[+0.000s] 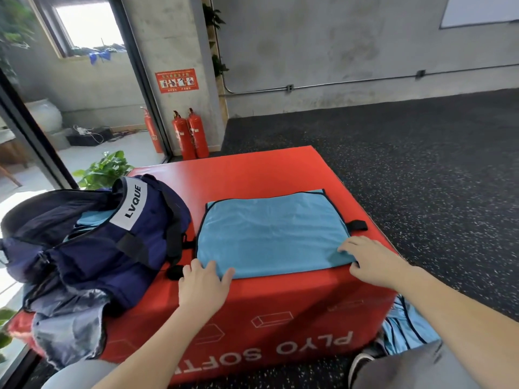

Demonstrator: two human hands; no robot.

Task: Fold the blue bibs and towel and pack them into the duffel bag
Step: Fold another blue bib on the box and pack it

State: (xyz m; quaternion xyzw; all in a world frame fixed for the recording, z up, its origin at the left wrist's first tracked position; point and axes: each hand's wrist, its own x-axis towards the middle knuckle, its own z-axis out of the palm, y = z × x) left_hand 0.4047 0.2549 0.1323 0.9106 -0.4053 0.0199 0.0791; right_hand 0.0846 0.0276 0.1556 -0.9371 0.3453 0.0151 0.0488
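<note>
- The bib [269,234] lies flat on the plyo box [252,304], right of the duffel bag [112,234];
- left hand [203,284] on its near left corner; right hand [373,262] on its near right corner;
- more bibs [407,329] lie on the floor [421,164], right of the box.

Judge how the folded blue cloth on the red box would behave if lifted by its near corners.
The blue cloth lies flat in thin layers, so it would probably sag and unfold. It looks light. Both hands, left hand and right hand, rest at its near corners, which suits supporting it.
</note>
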